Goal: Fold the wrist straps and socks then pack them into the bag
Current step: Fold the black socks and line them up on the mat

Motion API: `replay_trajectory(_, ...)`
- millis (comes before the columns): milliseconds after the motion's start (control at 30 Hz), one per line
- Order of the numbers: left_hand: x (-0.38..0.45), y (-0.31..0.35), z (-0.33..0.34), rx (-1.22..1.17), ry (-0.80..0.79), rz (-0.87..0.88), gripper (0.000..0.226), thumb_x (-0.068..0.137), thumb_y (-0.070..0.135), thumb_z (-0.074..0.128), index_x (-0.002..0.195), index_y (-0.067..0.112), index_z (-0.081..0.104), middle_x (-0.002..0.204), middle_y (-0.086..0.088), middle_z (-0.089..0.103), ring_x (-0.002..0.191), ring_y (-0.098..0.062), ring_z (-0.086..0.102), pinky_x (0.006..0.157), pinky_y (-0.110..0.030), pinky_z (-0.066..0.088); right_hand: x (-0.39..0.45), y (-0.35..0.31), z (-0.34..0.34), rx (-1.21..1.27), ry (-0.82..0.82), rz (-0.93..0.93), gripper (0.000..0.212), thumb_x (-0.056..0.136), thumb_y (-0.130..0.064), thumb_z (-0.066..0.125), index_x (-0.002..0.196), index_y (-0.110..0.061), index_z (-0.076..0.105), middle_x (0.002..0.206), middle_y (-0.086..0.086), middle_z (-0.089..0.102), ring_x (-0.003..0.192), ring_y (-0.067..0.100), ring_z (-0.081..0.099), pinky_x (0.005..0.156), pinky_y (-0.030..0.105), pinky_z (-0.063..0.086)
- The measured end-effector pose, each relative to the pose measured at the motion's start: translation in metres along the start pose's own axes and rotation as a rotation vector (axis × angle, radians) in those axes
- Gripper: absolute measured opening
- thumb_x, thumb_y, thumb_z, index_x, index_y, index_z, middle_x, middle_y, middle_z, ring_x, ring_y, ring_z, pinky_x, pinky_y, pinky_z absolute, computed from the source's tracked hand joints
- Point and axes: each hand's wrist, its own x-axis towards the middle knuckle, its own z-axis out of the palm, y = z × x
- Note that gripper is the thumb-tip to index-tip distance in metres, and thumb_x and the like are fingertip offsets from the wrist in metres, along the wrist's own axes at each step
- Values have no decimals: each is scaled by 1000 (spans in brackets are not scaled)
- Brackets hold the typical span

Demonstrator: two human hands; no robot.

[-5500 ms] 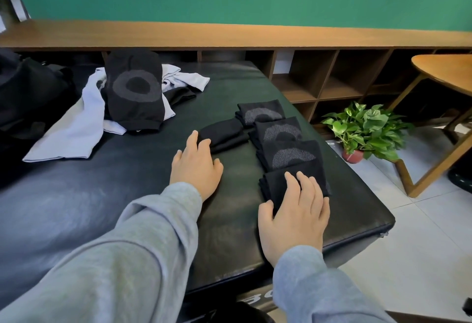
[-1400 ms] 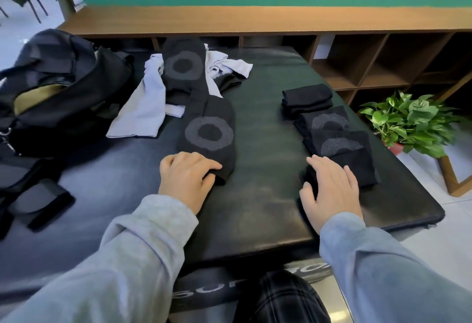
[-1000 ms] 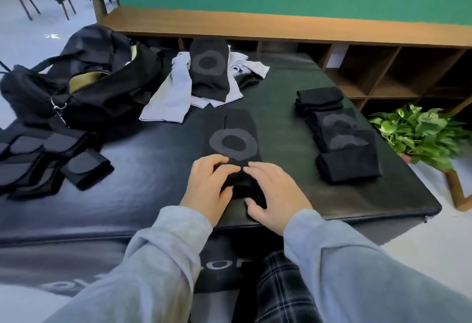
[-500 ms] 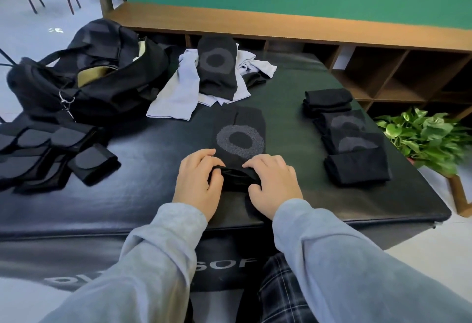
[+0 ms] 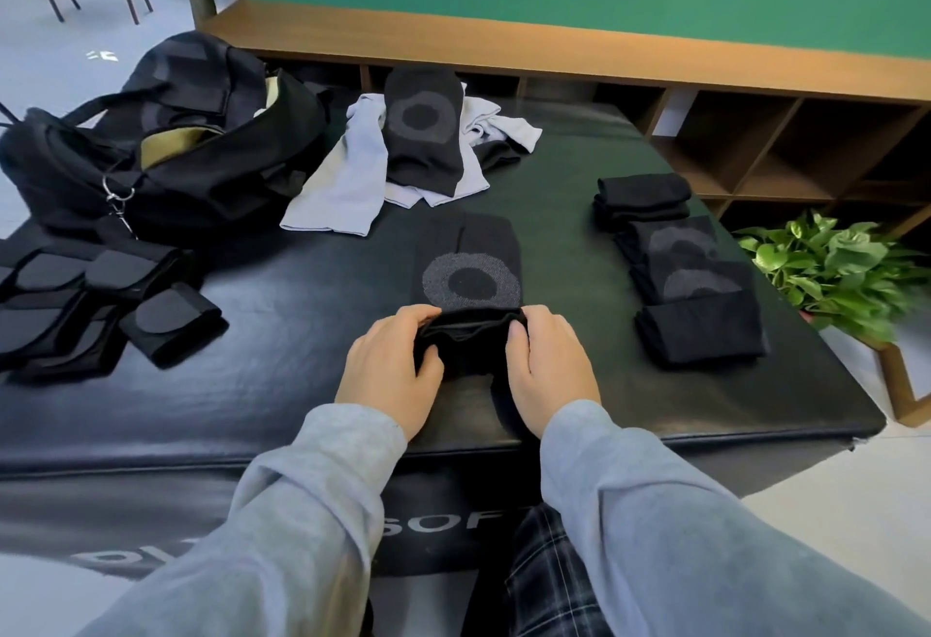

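Gripping one sock (image 5: 468,278), two hands (image 5: 473,369)

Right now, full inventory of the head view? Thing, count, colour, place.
sock being folded: 1, black with grey ring, middle of mat, near end lifted by both hands
folded socks: 4 bundles, black, in a row on the right of mat
unfolded socks: a loose heap, one black with grey ring on top of pale grey ones, far middle
bag: 1, black with tan lining, open, far left
wrist straps: several, black, folded, left edge; exact count unclear
mat: 1, black, padded, under everything
shelf unit: 1, brown wood, behind mat
plant: 1, green, on floor at right
left hand: grips near end of sock
right hand: grips near end of sock
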Motion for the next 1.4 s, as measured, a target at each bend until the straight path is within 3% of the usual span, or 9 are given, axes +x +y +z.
replay_trajectory(233,2,-3,5,-87,76,-64,21,95,29,46,115,24,52,96,7,58,103,-18,52,88,-33,43,2,1,1,34,58,67,30,102,-25,29,117,-8,48,87,-8,42,89,13,33,72,24,24)
replay_trajectory(367,5,-2,7,-45,114,-52,23,96,26,44,119,19,47,82,12,54,98,-18,49,83,-32,40,8,3,5,-82,81,68,27,102,-23,29,105,-6,50,102,4,50,88,16,30,72,22,18)
replay_trajectory(500,9,1,10,75,138,-122,21,97,29,41,114,18,41,93,0,57,91,-23,47,73,-36,41,13,6,9,-114,56,108,27,101,-26,36,111,-10,54,110,4,49,96,19,39,82,25,29)
replay_trajectory(633,7,5,11,165,168,-79,11,94,16,47,105,15,46,105,-2,47,91,-23,45,73,-35,39,13,5,10,-98,72,116,25,100,-24,38,118,-14,52,116,2,48,106,22,44,87,26,33)
replay_trajectory(833,5,-5,16,231,155,102,41,79,-7,53,102,24,65,116,-1,47,106,-24,41,80,-27,27,13,4,12,-286,24,38,35,100,-18,32,133,-22,43,140,-10,35,127,16,26,98,27,25)
replay_trajectory(1000,2,3,15,289,111,80,28,91,36,50,117,28,59,124,6,44,122,-17,28,96,-29,22,9,-1,11,-307,50,33,33,96,-28,39,125,-18,52,141,-11,37,133,11,21,105,30,15)
replay_trajectory(1233,3,0,19,375,99,38,56,88,57,41,135,26,43,150,3,23,141,-17,5,111,-37,8,0,-3,16,-283,223,-179,37,83,-40,39,69,-21,67,100,-10,62,106,12,48,94,28,19)
replay_trajectory(1300,3,-2,21,373,116,47,54,89,53,45,135,24,44,150,0,25,141,-19,7,111,-39,11,-1,-3,17,-263,248,-201,39,83,-41,35,68,-22,66,99,-11,62,105,11,47,94,28,19)
replay_trajectory(1400,3,-5,21,296,201,154,41,85,48,52,117,24,61,131,-1,48,129,-19,29,103,-41,27,1,1,13,-222,208,-84,29,88,-37,36,89,-23,60,117,-11,53,119,12,38,99,27,12)
